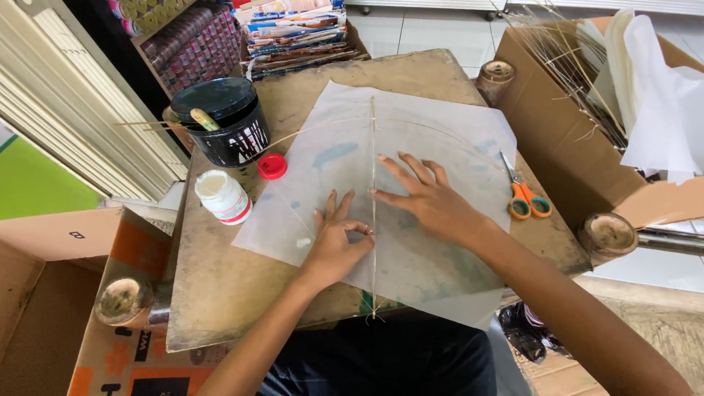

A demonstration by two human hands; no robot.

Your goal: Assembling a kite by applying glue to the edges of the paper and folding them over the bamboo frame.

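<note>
— Two hands rest on the thin white paper sheet [411, 242] on the worn wooden table [220, 293]. What are they doing?

— The left hand [334, 246] pinches the thin bamboo stick [372, 147] that runs down the middle of the sheet, thumb and first finger closed on it. The right hand [429, 202] lies open and flat, fingers spread, just right of the stick, holding the paper still.

— So which step is this?

— It looks like the stick is being pressed onto the paper. A curved stick [308, 130] already bows across the top of the sheet. I think the next move needs the stick kept straight and pushed down gently, so the paper does not tear.

— What pots sit near the sheet?

— Left of it stands a small white jar [224, 196] with a red band, open. Its red cap [272, 166] lies beside it, touching the paper's edge. Behind that is a black tub [224, 121] with pale marks on its side and a stick in it.

— And to the right of the sheet?

— Orange-handled scissors [524, 194] lie on its edge. Past them is a brown cardboard box [557, 132] holding white sheets and thin sticks.
</note>
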